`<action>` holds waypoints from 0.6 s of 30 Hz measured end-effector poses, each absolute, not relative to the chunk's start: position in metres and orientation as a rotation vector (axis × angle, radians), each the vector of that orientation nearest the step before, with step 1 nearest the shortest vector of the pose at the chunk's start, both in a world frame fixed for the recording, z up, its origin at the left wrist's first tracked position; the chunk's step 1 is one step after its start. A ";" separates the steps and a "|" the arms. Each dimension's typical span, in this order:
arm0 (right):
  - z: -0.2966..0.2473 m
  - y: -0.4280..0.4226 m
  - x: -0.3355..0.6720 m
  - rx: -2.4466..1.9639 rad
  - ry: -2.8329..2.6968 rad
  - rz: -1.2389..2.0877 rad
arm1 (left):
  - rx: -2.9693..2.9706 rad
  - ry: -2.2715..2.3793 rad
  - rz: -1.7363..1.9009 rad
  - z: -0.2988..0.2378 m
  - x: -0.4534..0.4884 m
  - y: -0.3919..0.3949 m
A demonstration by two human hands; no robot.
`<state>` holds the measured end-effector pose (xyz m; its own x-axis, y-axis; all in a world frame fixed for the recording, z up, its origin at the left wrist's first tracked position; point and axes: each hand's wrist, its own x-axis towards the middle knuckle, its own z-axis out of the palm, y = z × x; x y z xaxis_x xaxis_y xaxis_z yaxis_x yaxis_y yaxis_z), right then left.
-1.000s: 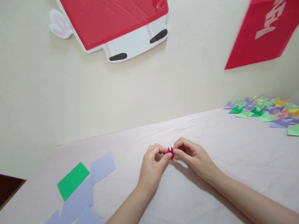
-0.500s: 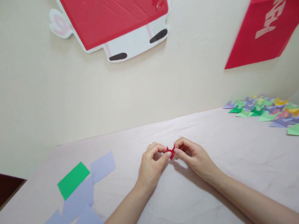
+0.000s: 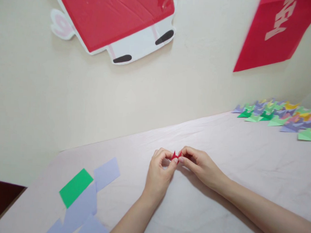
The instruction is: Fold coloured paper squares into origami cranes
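Note:
Between my two hands is a small piece of folded red paper [image 3: 176, 156], with two pointed tips sticking up. My left hand [image 3: 161, 168] pinches its left side between thumb and fingers. On its right side, the thumb and index finger of my right hand [image 3: 199, 164] are closed on it. Fingertips hide much of the paper. Both hands are just above the pale cloth-covered table [image 3: 192, 215].
Lilac paper sheets [image 3: 81, 204] and a green paper rectangle [image 3: 76, 187] lie at the left. Many folded paper figures [image 3: 277, 117] in several colours stand at the far right. Behind the table rises a wall [image 3: 119, 100] with a red hanging [image 3: 274, 39].
My right hand has shifted slightly left, closer to my left hand. The red paper now shows its two tips pointing more upright, with less of its lower part visible.

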<state>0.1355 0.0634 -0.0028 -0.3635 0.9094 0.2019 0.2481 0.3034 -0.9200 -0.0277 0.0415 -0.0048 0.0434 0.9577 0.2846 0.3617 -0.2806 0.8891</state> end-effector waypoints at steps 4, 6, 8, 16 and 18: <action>-0.002 0.063 0.137 -1.053 -1.804 1.036 | 1.685 1.354 1.233 -0.007 -0.027 0.041; -0.003 0.064 0.138 -1.051 -1.761 1.047 | 1.678 1.344 1.216 -0.006 -0.028 0.041; -0.005 0.066 0.139 -1.042 -1.703 1.085 | 1.689 1.330 1.197 -0.006 -0.028 0.041; -0.007 0.069 0.137 -0.910 -1.583 1.275 | 1.634 1.324 1.100 -0.007 -0.027 0.039; -0.006 0.068 0.137 -0.928 -1.551 1.300 | 1.634 1.335 1.084 -0.007 -0.026 0.039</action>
